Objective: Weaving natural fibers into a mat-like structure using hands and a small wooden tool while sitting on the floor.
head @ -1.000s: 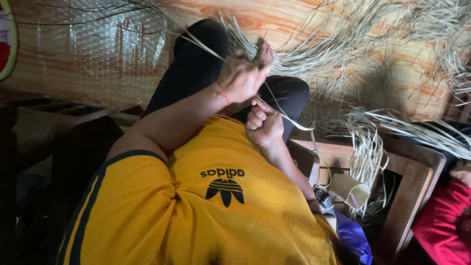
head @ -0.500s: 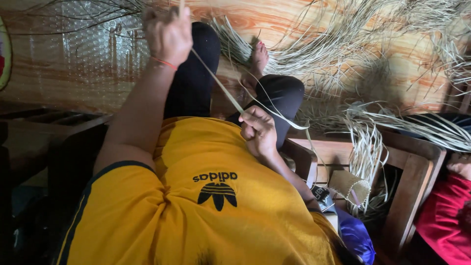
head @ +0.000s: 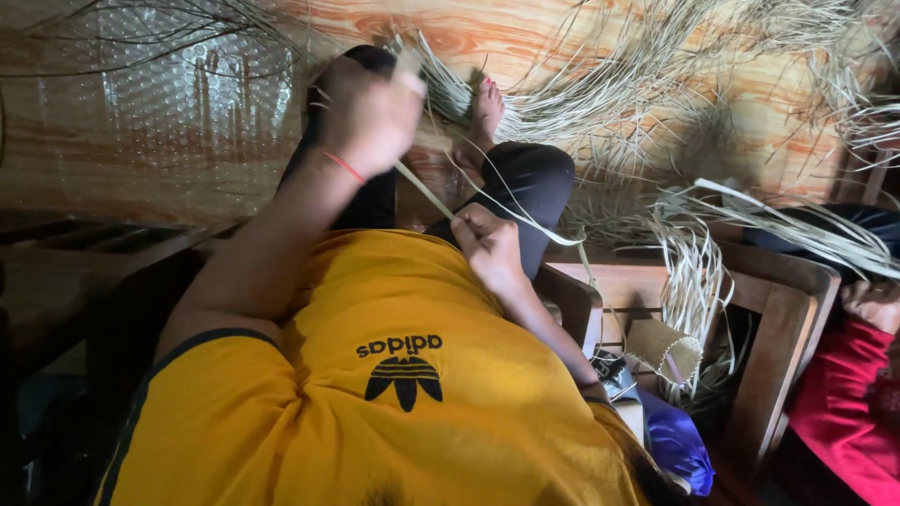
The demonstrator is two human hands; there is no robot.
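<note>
Since the earlier frame, left hand [head: 367, 117] has come down a little from the top edge of the view and toward the middle, now raised over the dark-clad left knee; right hand [head: 487, 245] has stayed low, against the yellow shirt [head: 403, 394]. Item: pale leaf strip [head: 424, 190], flat and narrow, stretched taut on a slant between the two hands. Left hand: clenched around the upper end of the strip, blurred, a thin red thread [head: 344, 167] about the wrist. Right hand: fingers pinched shut on the lower end of the strip, a thinner sliver curling off to the right from the grip, across the right knee. Setting: person seated on a wooden floor [head: 525, 37] with grain in orange and tan, legs in black, one bare foot [head: 487, 101] resting among loose strips. Loose pale strips [head: 647, 84]: a wide, tangled spread over the floor beyond the foot and to the right. Bundle of longer strips [head: 698, 262]: draped over a low wooden frame [head: 787, 309] at right. Small woven piece [head: 667, 349]: tan, lying below that bundle, inside the frame. Blue cloth [head: 677, 442]: beside the right elbow. Clear bubble sheet [head: 197, 103]: on the floor at upper left. Another person's red sleeve [head: 848, 403]: at the right edge, with a hand [head: 872, 302] just above it, its grip not legible.
</note>
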